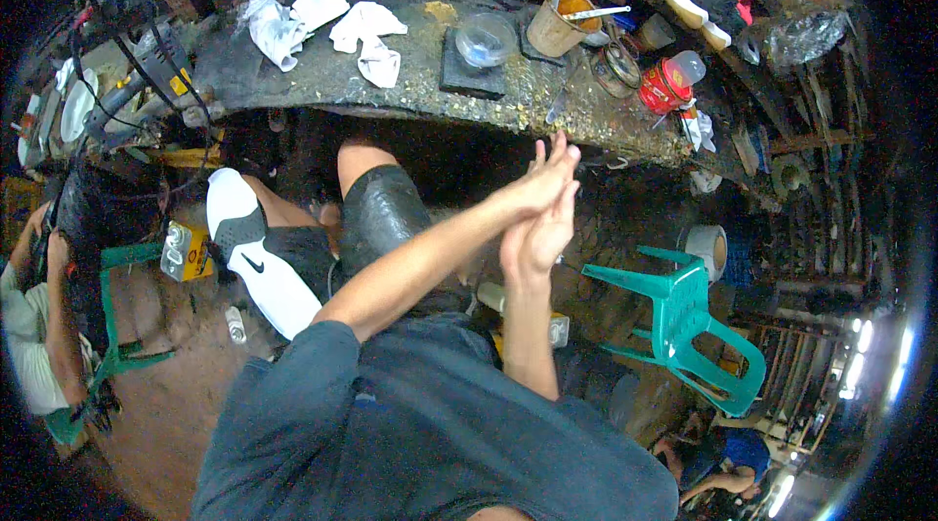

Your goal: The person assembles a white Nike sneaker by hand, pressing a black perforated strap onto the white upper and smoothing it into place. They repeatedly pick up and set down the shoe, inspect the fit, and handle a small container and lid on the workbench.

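My left hand [540,191] and my right hand [539,239] meet in front of me, right of my knees, palm against palm. Their fingers are stretched out, and I see nothing held in either. What lies between the palms is hidden. A white shoe sole [283,294] with a black middle rests across my left thigh, apart from both hands. Beyond the hands runs a crusted workbench [420,83]. On it stand a clear round tub [486,40] on a dark block, a glue-stained bucket [553,33] with brushes, and a red container [667,83].
Crumpled white cloths [366,30] lie on the bench. A green plastic chair [679,311] stands on my right. Dark cables [151,22] hang at the far left. Another person's arm [64,316] shows at the left edge; a second person [728,467] is at lower right.
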Demonstrator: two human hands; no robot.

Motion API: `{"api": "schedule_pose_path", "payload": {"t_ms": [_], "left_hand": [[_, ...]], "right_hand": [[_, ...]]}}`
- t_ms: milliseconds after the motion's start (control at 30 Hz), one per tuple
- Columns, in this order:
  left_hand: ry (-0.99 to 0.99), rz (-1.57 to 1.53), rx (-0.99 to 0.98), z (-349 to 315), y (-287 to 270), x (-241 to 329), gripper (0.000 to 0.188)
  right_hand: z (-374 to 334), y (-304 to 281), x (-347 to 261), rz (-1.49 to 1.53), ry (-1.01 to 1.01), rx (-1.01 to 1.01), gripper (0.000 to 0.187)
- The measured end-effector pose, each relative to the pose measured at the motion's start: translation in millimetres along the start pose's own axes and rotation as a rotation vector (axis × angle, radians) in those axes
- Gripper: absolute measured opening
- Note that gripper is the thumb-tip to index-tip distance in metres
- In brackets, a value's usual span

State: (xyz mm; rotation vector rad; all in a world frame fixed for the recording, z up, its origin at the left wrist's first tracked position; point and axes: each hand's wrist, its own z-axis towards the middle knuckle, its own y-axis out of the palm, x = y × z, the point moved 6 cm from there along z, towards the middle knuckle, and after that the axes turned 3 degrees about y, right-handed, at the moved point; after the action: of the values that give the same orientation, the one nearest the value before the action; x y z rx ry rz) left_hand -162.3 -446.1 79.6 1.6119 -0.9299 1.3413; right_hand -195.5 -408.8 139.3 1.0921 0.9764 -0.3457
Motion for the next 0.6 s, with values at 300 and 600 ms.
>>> {"api": "schedule_pose_path", "payload": {"t_ms": [300, 600], "left_hand": [[0.203, 0.261, 0.149, -55, 21, -16, 0.073], [-0.352, 0.887, -0.115, -58, -28, -41, 0.070]], "right_hand": [[-25, -64, 55, 0.362, 0.316, 0.236, 0.082], [-30, -75, 124, 0.424, 0.409, 0.223, 0.073]]}}
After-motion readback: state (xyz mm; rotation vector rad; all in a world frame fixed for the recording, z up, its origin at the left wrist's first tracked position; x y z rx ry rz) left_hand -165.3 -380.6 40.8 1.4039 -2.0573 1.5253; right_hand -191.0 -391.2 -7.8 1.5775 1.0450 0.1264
